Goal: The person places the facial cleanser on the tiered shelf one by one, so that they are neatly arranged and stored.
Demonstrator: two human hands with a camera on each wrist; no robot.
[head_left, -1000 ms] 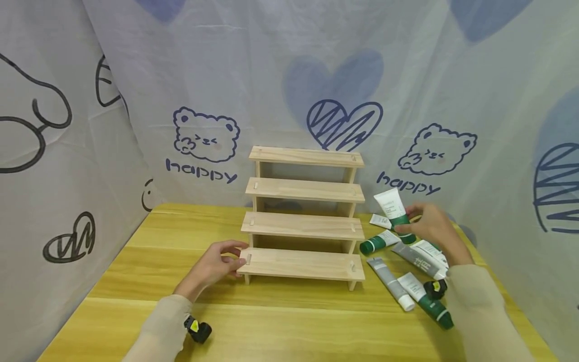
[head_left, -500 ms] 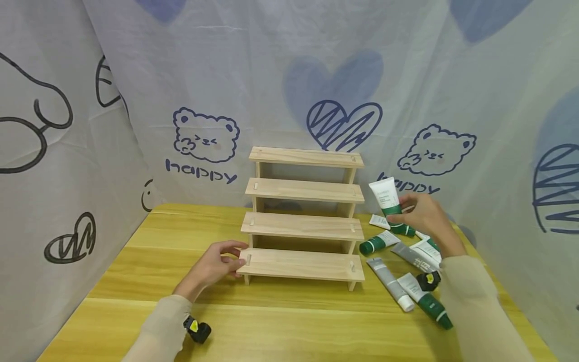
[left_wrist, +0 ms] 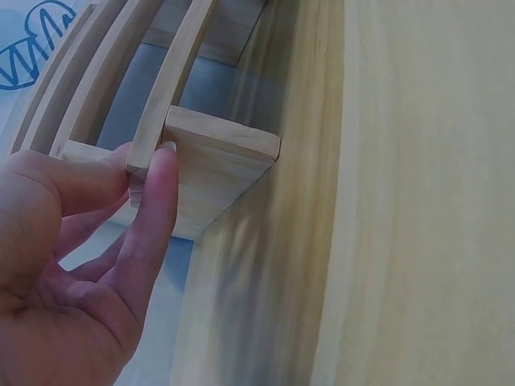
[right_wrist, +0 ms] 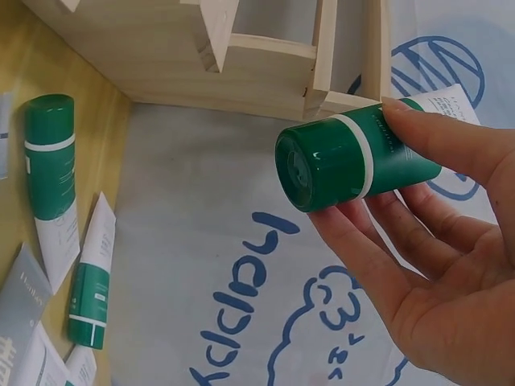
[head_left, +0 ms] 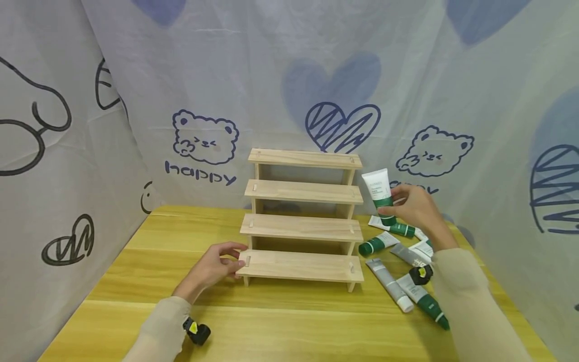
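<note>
A pale wooden rack (head_left: 300, 227) with four stepped boards stands upright, its bare grain showing. The person's left hand (head_left: 214, 264) pinches the left end of its lowest board, thumb and fingers closed on the wood. In the air, just right of the rack's upper boards, is a squeeze tube (head_left: 377, 187), white at its flat end and green toward its glossy cap, tilted slightly with the cap lower. The right hand (head_left: 413, 206) grips its green part, fingers curled round it.

A white curtain (head_left: 271, 90) printed with blue hearts, bear faces and "happy" hangs behind a yellow wood-grained counter (head_left: 271, 327).

To the right of the rack, more tubes lie in a loose cluster: a grey tube (head_left: 390, 285) with a white cap, a white-and-green tube (head_left: 427, 303) beside it, and a green-capped tube (head_left: 379, 243) nearest the rack. The right sleeve (head_left: 470, 296) and black wrist camera (head_left: 420, 275) partly cover the cluster.
</note>
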